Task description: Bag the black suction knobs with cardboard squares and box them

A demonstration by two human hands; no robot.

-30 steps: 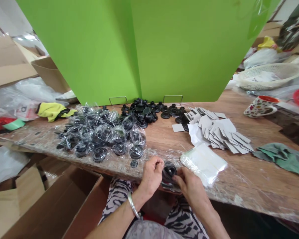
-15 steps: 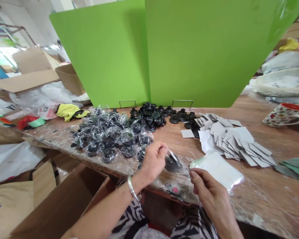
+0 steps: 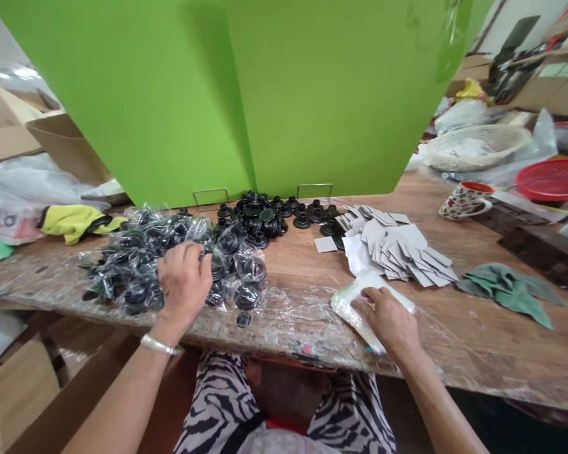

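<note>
Bagged black round parts (image 3: 246, 277) lie heaped at the near left of the wooden bench (image 3: 497, 359), right under your left hand (image 3: 184, 284), whose fingers curl down into the heap; whether they pinch a bag, you can't quite tell from this view. Your right hand (image 3: 383, 318) lies spread, pressing on a stack of clear plastic bags (image 3: 348, 309), which seems to keep them from sliding. Unbagged black parts (image 3: 260, 217) sit farther back, with grey card squares (image 3: 397, 246) to their right, all within your reach.

Head-worn view — forward and down, close over left hand (image 3: 184, 280), right hand (image 3: 385, 318).
</note>
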